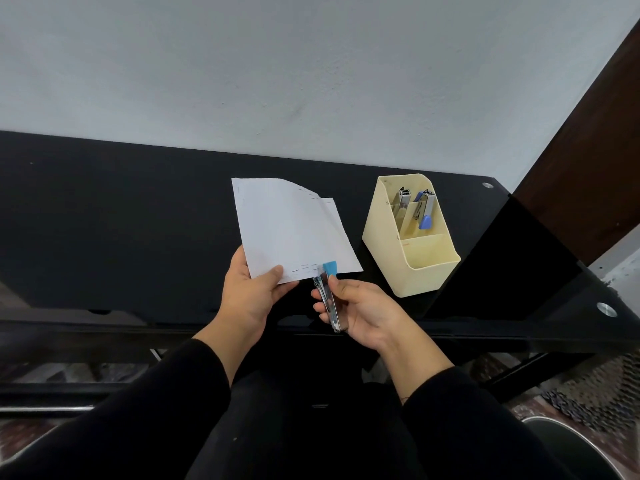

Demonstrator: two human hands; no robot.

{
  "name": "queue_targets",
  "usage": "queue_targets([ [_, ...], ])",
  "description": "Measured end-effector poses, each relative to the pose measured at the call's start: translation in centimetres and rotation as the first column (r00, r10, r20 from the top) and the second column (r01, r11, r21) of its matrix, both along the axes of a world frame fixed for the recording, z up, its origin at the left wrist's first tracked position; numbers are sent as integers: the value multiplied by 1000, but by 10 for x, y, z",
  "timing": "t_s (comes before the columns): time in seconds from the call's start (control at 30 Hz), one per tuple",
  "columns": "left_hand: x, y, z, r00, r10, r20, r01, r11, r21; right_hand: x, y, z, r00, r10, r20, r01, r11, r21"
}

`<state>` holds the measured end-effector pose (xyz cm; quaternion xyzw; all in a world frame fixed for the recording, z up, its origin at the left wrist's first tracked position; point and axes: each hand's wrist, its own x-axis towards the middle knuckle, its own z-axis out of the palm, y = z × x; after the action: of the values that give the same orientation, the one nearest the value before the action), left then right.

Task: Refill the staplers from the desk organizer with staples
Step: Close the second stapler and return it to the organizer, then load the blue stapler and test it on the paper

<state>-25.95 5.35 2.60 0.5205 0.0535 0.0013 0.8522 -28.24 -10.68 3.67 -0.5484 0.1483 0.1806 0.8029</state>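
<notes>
My left hand [249, 292] pinches the near corner of a white paper sheet [291, 230] that carries several staples along its near edge and far corner. A small metal stapler with a blue tip [327, 292] is gripped in my right hand [360, 310], its jaws over the paper's near edge. To the right, a cream desk organizer [384, 247] stands on the black desk [121, 220]. In its back compartments stand a silver stapler [401, 200] and a stapler with a blue end [424, 209]. The organizer's front compartment looks empty.
A white wall rises behind the desk. A dark wooden panel [595, 161] stands at the right. Round metal fittings [606, 309] mark the desk's right corner. A grey metal bin [568, 445] sits on the floor at the lower right.
</notes>
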Motion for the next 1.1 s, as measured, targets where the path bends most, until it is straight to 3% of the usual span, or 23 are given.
queue_targets([
  [0.17, 1, 0, 0, 1000, -5, -12, 5, 1000, -7, 0, -2, 2, 999, 35, -19, -36, 998, -47],
  [0.3, 4, 4, -2, 997, -7, -70, 8, 1000, 9, 0, -11, 6, 991, 119, -62, -129, 968, -216],
  [0.47, 9, 16, -4, 979, -54, -198, 73, 993, 92, -1, -28, 17, 977, 203, -70, -212, 851, -481],
  [0.67, 9, 29, -3, 958, -52, -283, 159, 915, 370, -5, -51, 36, 955, 272, -115, -272, 659, -702],
  [0.87, 11, 31, 2, 978, 78, -193, 108, 605, 789, -12, -65, 51, 968, 233, -94, -203, 504, -839],
  [1.03, 9, 28, 2, 991, 28, -130, 112, 348, 931, -18, -76, 66, 972, 213, -99, -164, 313, -935],
  [1.1, 9, 25, 2, 982, 63, -180, 167, 177, 970, -21, -82, 76, 976, 200, -91, -141, 253, -957],
])
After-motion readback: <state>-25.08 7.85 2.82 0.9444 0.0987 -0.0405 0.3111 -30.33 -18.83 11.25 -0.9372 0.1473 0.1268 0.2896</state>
